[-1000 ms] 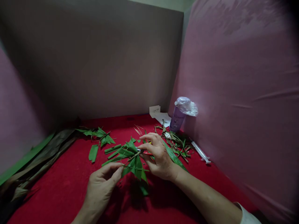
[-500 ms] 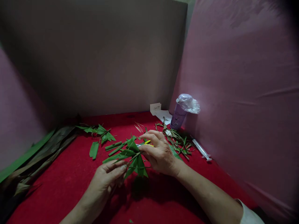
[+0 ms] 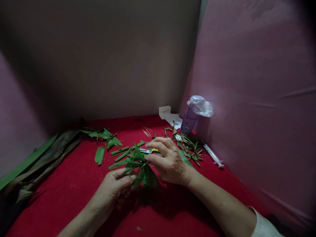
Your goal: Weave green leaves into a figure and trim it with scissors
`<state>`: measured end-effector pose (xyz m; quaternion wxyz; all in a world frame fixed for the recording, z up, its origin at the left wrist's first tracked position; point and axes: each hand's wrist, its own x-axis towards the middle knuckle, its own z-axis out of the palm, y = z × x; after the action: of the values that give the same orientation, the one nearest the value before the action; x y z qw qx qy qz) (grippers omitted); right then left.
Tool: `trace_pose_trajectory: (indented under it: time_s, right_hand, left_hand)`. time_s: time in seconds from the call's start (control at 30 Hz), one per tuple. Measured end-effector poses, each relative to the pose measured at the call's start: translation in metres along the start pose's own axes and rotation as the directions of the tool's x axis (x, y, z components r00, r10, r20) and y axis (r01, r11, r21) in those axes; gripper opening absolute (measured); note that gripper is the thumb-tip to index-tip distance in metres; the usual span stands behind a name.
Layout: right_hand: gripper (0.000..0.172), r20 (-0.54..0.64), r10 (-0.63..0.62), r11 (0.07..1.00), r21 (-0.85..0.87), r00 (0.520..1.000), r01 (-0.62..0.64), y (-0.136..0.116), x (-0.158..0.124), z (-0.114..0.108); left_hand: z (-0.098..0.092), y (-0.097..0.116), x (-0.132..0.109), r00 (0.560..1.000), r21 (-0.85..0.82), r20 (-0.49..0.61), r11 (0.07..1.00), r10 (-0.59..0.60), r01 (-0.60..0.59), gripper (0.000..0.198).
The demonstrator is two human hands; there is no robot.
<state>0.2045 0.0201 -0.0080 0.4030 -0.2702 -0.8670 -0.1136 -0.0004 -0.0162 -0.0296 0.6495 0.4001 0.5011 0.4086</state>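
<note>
A star-like spray of folded green leaf strips (image 3: pixel 138 164) is held above the red cloth, with pointed ends fanning out. My left hand (image 3: pixel 115 187) is closed round its lower left side, thumb on top; its other fingertips are mostly hidden. From the right, my right hand (image 3: pixel 168 161) pinches the spray near its middle; its other fingers are raised and apart from the leaf. Just behind the spray lie small scissors (image 3: pixel 148 151) with yellow handles, partly covered by my right hand. Cut leaf strips (image 3: pixel 120 152) rest beside them.
Leafy cuttings (image 3: pixel 107 135) lie at the back left, long leaves (image 3: pixel 46 156) along the left side. Toward the right are dry stems (image 3: pixel 191 148), a syringe (image 3: pixel 213 156), a purple bottle (image 3: pixel 189 120) with plastic wrap, and papers (image 3: pixel 174 120). Thin sticks (image 3: pixel 147 131) lie at the back.
The spray has tilted and shifted slightly left in my hands. My right fingers have moved a little left, so more of the scissors shows. The view has shifted slightly.
</note>
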Motion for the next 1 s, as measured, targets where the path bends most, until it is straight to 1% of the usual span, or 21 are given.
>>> trace_pose_trajectory:
  time_s: [0.2, 0.33, 0.5, 0.63, 0.7, 0.77, 0.83, 0.93, 1.0]
  right_hand:
    - [0.014, 0.032, 0.009, 1.0, -0.001, 0.999, -0.009, 0.0, -0.001, 0.001]
    - [0.014, 0.006, 0.017, 1.0, 0.019, 1.0, -0.017, 0.001, -0.001, 0.001]
    - [0.014, -0.016, 0.047, 0.996, 0.07, 0.999, -0.046, 0.0, 0.0, 0.0]
    - [0.017, -0.031, 0.081, 0.992, 0.101, 0.996, -0.078, 0.0, 0.0, 0.001]
    - [0.022, -0.046, 0.116, 0.987, 0.121, 0.992, -0.11, -0.001, -0.001, 0.0]
    - [0.028, -0.08, 0.173, 0.976, 0.148, 0.982, -0.16, 0.0, -0.001, -0.001]
    - [0.03, -0.143, 0.244, 0.96, 0.176, 0.959, -0.218, 0.001, -0.002, -0.002]
    - [0.026, -0.239, 0.329, 0.935, 0.217, 0.914, -0.28, 0.002, -0.002, -0.002]
    - [0.022, -0.275, 0.359, 0.923, 0.244, 0.892, -0.296, 0.001, -0.002, -0.001]
  left_hand:
    - [0.0, -0.001, 0.0, 1.0, 0.008, -0.011, 1.0, -0.018, 0.018, 0.026]
    - [0.003, 0.002, -0.003, 1.0, -0.034, -0.019, 0.999, -0.008, 0.007, 0.025]
    - [0.006, 0.009, -0.008, 0.999, -0.071, 0.035, 0.997, 0.021, -0.019, 0.018]
    - [0.008, 0.01, -0.008, 0.999, -0.163, -0.039, 0.986, 0.038, -0.044, 0.025]
    - [0.008, 0.009, -0.008, 0.997, -0.215, -0.065, 0.975, 0.035, -0.048, 0.026]
    - [0.006, 0.007, -0.006, 0.997, -0.236, -0.074, 0.971, 0.017, -0.034, 0.025]
    - [0.002, 0.005, -0.004, 0.997, -0.246, -0.074, 0.969, 0.005, -0.023, 0.024]
    - [-0.003, 0.004, -0.002, 0.996, -0.27, -0.077, 0.961, 0.045, -0.065, 0.023]
    - [-0.004, 0.005, -0.001, 0.992, -0.279, -0.099, 0.955, 0.08, -0.105, 0.023]
